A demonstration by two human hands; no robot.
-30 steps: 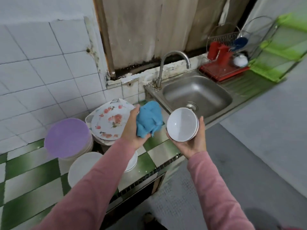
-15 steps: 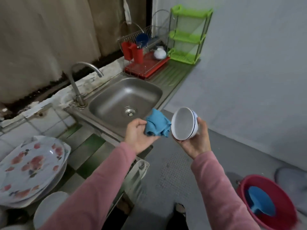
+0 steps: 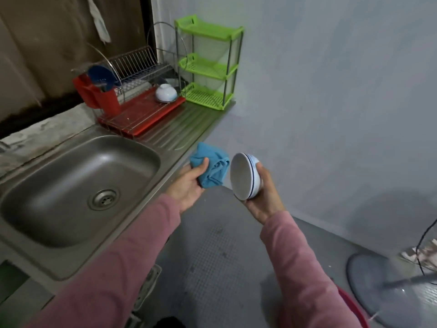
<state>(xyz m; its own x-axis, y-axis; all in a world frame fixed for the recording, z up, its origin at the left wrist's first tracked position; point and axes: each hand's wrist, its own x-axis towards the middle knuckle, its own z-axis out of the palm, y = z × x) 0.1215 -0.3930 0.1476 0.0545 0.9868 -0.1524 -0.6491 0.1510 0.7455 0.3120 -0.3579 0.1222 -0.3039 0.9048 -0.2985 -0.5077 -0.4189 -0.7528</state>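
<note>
Step in hand: You appear to be between wiping and putting away. The cloth and the bowl are both lifted, held in front of the surface's edge.
Left hand (image 3: pixel 189 183): It grips the bunched blue cloth (image 3: pixel 210 166), with the thumb laid over the top and the fingers curled underneath.
Right hand (image 3: pixel 264 197): It cups the white bowl (image 3: pixel 244 176) from behind, fingers wrapped round the base.
Bowl, position: It is in the air above the floor, tipped on its side with its mouth facing the cloth. The two are just beside each other, and you cannot tell whether they touch.
Likely destination: The red dish rack (image 3: pixel 137 107) stands at the back of the steel surface (image 3: pixel 184 129). A second bowl (image 3: pixel 166 92) sits upside down in it.
Next move, judged: Either press the cloth into the bowl for a last wipe, or reach forward and left over the ribbed drainer. Then turn the bowl mouth-down and set it near its twin without knocking it.
Surroundings: The sink (image 3: pixel 78 185) lies to your left, and a green tiered shelf (image 3: pixel 208 67) stands beside the rack.
</note>
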